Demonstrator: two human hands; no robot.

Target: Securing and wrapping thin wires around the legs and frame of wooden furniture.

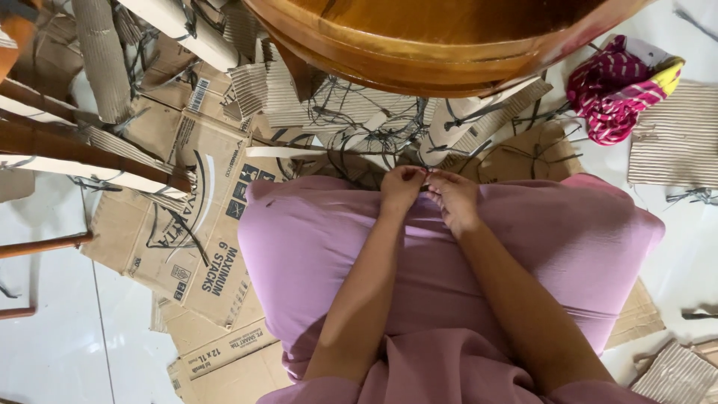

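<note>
Both hands meet over the lilac-clad lap: the left hand [402, 188] and right hand [454, 199] have fingers pinched narrow on a thin dark cord [426, 179]. Cardboard sheets [196, 224] lie at nine o'clock, a pink cloth [619, 88] at two.

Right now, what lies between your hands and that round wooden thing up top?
Head view: corrugated cardboard strips tangled with dark cords lie between the hands and the round wooden piece.
</note>
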